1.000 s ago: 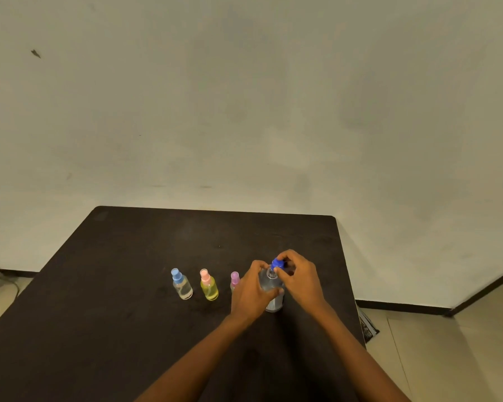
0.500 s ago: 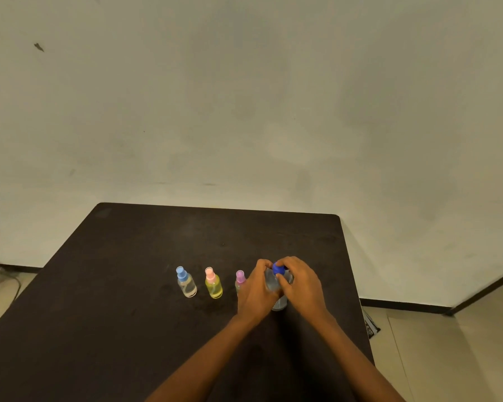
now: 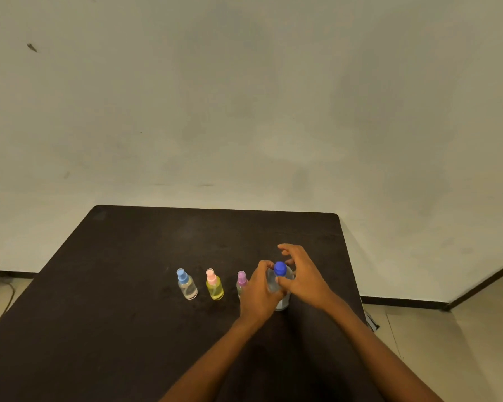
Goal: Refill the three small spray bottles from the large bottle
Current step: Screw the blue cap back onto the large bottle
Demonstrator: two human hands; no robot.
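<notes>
1. Here, a dark table (image 3: 128, 285) stands against a plain pale wall (image 3: 244, 97), with four bottles lined up in a row on it.
2. The large clear bottle (image 3: 273, 281) stands upright at the right end of the row, its blue cap (image 3: 280, 268) sitting on its neck.
3. The left hand (image 3: 259, 294) is wrapped around the body of the large bottle, grasping it from the left side.
4. The right hand (image 3: 302, 275) sits just to the right of the cap with its fingers spread and loose; the thumb lies near the bottle's shoulder, and the cap is not pinched.
5. The purple-capped spray bottle (image 3: 241, 281) stands just left of the left hand, partly hidden behind it.
6. The yellow spray bottle with a pink cap (image 3: 214, 285) stands next along, upright.
7. The clear spray bottle with a light blue cap (image 3: 187, 285) stands at the left end, apart from its neighbour.
8. Pale floor (image 3: 447, 329) shows to the right of the table, edged by a dark skirting strip (image 3: 404, 302).
</notes>
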